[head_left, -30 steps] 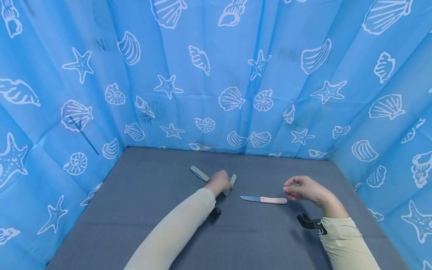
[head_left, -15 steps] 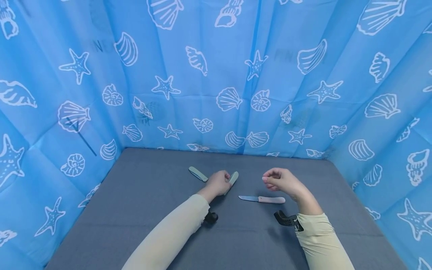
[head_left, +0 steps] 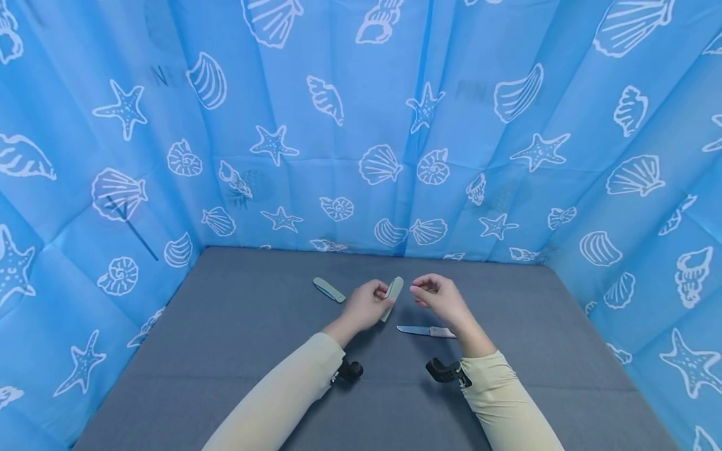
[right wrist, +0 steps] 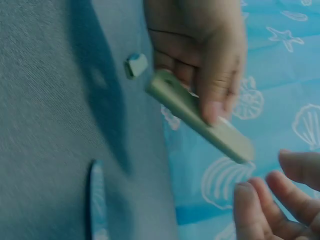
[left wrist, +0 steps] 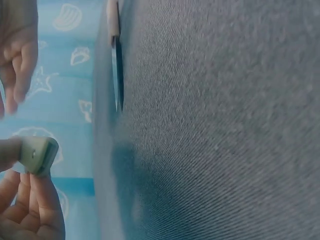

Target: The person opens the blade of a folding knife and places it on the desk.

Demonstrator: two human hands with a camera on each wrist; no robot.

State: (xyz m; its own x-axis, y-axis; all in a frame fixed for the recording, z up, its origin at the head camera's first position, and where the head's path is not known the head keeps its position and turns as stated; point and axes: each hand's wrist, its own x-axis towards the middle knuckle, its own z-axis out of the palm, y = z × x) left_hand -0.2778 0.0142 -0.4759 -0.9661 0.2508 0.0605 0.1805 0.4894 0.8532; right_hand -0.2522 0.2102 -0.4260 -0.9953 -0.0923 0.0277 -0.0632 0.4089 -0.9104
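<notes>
Thumb and fingers of my left hand (head_left: pixel 363 305) pinch a pale green folding knife (head_left: pixel 395 289) that is folded up and raised off the table. In the right wrist view this green knife (right wrist: pixel 200 120) slants toward my right hand (right wrist: pixel 280 205), whose loosely bent fingers hold nothing. A small gap separates those fingertips from the knife's end. Below my right hand lies a pink-handled folding knife (head_left: pixel 442 332) with its blade out, the handle partly covered by the wrist. A second pale green folding knife (head_left: pixel 329 290), folded, lies on the table left of my left hand.
Grey cloth covers the table (head_left: pixel 254 388). A blue curtain (head_left: pixel 338 138) printed with white shells and starfish hangs along the back and both sides. Each wrist carries a black camera mount, such as the one under my right sleeve (head_left: pixel 507 401).
My right hand has moved left, over the pink-handled knife and close to the held green knife. My left hand has lifted that green knife slightly and turned it toward the right hand.
</notes>
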